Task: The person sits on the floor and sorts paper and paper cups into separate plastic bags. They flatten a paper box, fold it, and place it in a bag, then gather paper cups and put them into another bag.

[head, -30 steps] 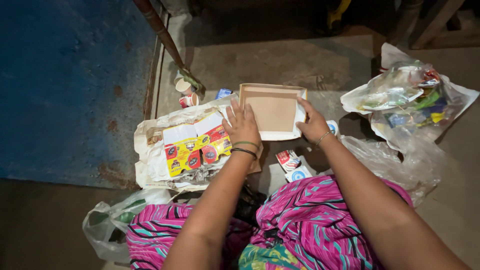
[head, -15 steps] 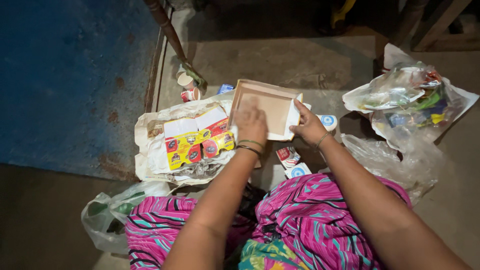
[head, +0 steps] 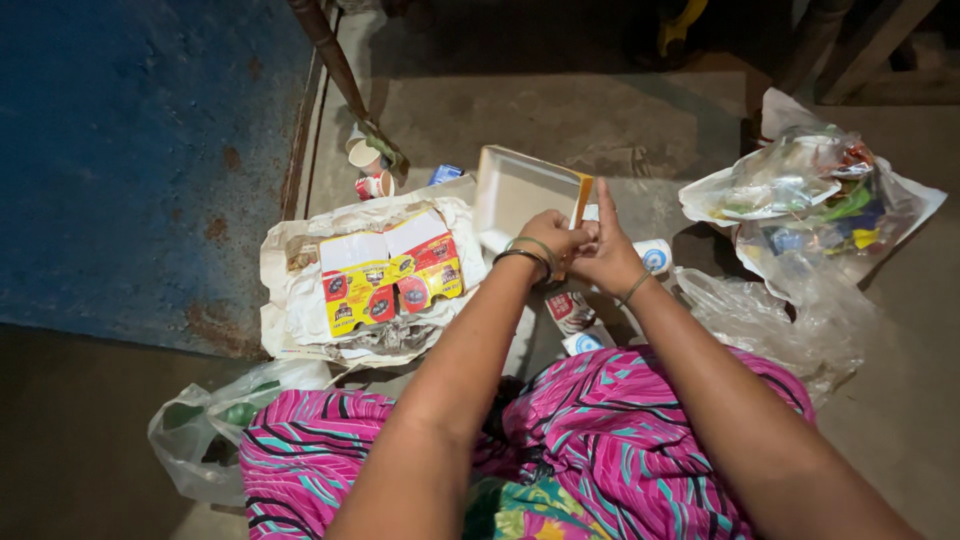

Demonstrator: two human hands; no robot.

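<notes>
Box: shallow cardboard box (head: 520, 190), tipped on edge at upper centre of the frame, on the floor (head: 560, 110).
Left hand (head: 553, 238): fingers curled, pinching its lower right edge.
Right hand (head: 606, 255): touching, fingers up along that edge.
Nearer: both equal.

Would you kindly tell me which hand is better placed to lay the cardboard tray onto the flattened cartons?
Likely the left: the left hand grips the tray at its edge, nearer the flattened cartons, while the right hand sits on the far side.
</notes>
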